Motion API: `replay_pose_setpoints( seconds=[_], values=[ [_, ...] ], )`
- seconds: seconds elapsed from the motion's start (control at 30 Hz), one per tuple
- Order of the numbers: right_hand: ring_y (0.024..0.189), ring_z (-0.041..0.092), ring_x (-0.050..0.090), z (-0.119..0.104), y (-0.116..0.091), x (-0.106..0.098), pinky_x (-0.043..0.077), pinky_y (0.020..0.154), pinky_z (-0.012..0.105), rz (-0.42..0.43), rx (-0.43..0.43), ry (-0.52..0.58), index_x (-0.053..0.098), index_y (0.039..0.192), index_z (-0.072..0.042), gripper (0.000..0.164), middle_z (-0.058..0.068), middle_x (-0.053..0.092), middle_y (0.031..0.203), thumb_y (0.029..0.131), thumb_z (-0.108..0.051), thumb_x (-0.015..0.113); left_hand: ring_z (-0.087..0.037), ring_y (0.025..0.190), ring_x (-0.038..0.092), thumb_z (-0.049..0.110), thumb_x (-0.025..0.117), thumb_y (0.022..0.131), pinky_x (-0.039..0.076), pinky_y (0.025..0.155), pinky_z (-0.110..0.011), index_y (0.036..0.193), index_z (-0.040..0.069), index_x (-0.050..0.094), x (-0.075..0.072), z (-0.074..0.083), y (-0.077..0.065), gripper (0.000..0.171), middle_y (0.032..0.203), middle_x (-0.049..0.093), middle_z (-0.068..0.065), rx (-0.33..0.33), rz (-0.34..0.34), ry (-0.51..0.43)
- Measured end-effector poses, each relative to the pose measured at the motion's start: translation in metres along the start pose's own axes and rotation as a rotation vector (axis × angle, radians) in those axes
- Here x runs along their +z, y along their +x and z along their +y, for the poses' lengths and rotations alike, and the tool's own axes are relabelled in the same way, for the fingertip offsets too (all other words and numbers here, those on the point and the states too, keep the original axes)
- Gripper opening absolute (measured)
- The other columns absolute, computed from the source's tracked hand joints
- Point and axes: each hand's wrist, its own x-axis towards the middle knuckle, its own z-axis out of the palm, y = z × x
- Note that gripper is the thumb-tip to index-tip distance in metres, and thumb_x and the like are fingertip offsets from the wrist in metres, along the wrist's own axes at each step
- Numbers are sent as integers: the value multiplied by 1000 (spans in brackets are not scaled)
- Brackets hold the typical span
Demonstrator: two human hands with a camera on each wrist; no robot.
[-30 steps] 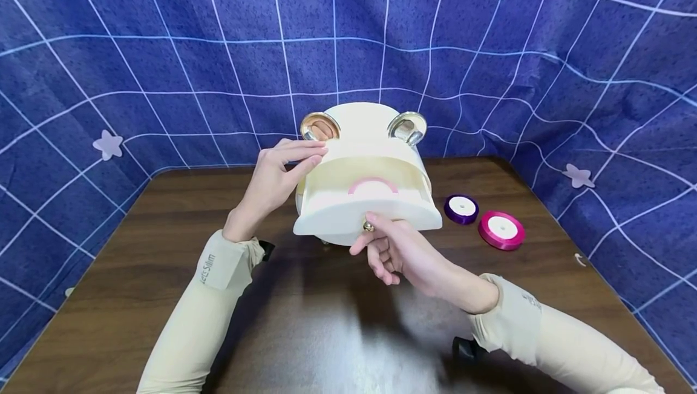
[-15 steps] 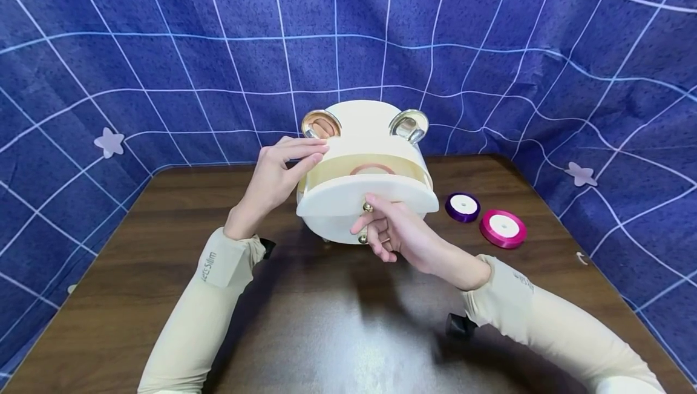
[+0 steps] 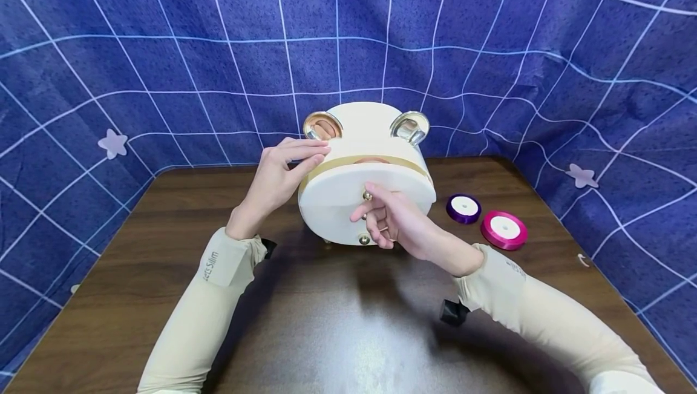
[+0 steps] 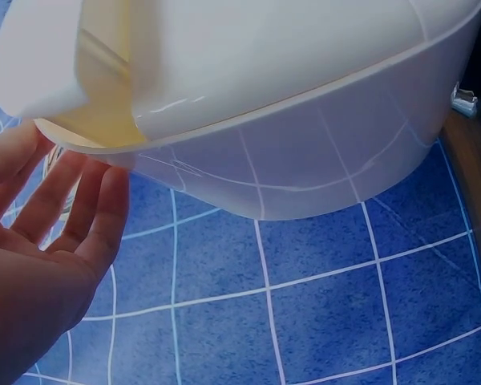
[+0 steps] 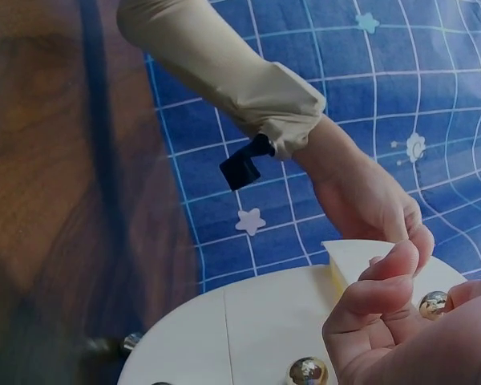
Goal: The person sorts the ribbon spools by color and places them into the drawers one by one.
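Observation:
A white rounded box with drawers (image 3: 366, 124) stands on the table, with two shiny ear-shaped cups on its upper sides. Its top drawer (image 3: 334, 187) sticks out slightly, leaving a narrow gap where the edge of something pink shows. My left hand (image 3: 280, 170) rests against the box's upper left edge, fingers extended; in the left wrist view its fingertips touch the rim. My right hand (image 3: 400, 218) has thumb and index finger about the top drawer's gold knob (image 3: 367, 196), its other fingers loosely bent below. Another gold knob (image 3: 364, 240) sits lower on the front.
Right of the box lie a purple ribbon spool (image 3: 463, 208) and a pink ribbon spool (image 3: 503, 230). A blue gridded cloth (image 3: 218, 73) with star shapes hangs behind the brown wooden table (image 3: 327, 327).
The top drawer has slid back into the box, my right hand moving forward with its knob. My left hand has stayed at the box's upper left edge.

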Motion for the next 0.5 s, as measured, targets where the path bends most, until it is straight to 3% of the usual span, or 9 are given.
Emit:
replay_pose_setpoints(
  seconds=[0.5],
  values=[
    [40,9,48,-3,13,-7,35,41,21,21,-4,-5,68,87,-8,53,-2,56,49,103,-44,33,-20,94,63,12,70,88,44,79,-23,105,8,76,0,1,1,18,111,73,-7,-11,5,-8]
  ],
)
